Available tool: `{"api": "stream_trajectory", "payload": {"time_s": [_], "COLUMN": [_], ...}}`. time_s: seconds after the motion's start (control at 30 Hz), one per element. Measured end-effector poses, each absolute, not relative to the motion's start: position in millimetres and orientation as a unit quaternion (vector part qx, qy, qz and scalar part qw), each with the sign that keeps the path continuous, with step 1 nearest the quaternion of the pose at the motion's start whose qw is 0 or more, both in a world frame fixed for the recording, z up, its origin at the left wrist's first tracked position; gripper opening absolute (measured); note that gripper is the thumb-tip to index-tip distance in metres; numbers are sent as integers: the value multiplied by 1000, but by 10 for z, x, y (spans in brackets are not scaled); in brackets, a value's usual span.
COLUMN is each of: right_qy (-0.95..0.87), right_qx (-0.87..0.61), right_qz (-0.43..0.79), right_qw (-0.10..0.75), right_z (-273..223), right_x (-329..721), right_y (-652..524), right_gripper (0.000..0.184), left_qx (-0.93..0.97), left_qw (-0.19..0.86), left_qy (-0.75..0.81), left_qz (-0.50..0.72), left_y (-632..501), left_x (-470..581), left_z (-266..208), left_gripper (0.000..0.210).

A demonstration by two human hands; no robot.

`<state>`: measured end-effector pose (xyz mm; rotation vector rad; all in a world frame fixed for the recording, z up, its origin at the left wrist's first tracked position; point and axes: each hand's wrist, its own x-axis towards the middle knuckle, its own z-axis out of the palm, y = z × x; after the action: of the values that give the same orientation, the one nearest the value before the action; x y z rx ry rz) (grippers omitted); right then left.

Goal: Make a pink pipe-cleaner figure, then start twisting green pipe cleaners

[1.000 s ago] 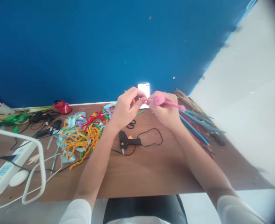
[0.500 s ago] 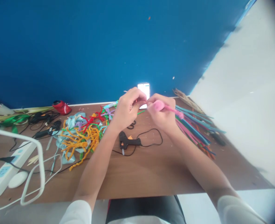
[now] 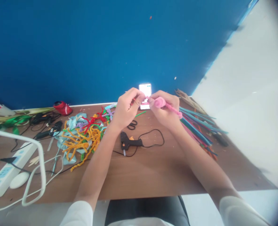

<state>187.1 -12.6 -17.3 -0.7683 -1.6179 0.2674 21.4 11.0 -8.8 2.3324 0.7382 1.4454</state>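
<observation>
A pink fuzzy pipe cleaner (image 3: 173, 110), rolled into a small bulb partway along, lies across the fingers of my right hand (image 3: 166, 116). Thumb and fingers of that hand are closed on it. My left hand (image 3: 127, 108) pinches the thin pink end that sticks out between the two hands. Both hands are raised over the back of the table, in front of a lit phone (image 3: 145, 89) that leans upright against the blue wall. Below them, a black glue gun (image 3: 131, 143) rests on the wooden table, with black-handled scissors (image 3: 132, 125) just behind it.
Orange pipe-cleaner pieces (image 3: 82, 142), red ones (image 3: 91, 121) and light blue ribbon (image 3: 70, 125) are heaped on the left. Bundled blue and pink pipe cleaners (image 3: 200, 125) lie to the right. A white power strip (image 3: 13, 169) and a curved white tube (image 3: 42, 166) stand at the front left.
My hands have shifted slightly apart, showing a bit of pink between them. The left hand moved a little left; the right hand turned slightly, and the phone screen shows more.
</observation>
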Motion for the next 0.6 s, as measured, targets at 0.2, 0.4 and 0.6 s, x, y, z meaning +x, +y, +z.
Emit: {"api": "stream_trajectory", "payload": {"time_s": [0.2, 0.4, 0.6], "right_qy": [-805, -821, -798], "right_qx": [-279, -294, -310], "right_qz": [-225, -281, -216], "right_qw": [472, 401, 469], "right_z": [-182, -164, -234], "right_x": [2021, 2066, 1973], "right_y": [-63, -26, -39], "right_gripper": [20, 22, 24], "left_qx": [781, 778, 794], "left_qw": [304, 327, 290], "left_qy": [272, 282, 263], "left_qz": [474, 458, 465], "left_y": [52, 99, 119], "left_x": [229, 213, 233], "left_z": [-76, -115, -131], "left_gripper": [27, 22, 20]}}
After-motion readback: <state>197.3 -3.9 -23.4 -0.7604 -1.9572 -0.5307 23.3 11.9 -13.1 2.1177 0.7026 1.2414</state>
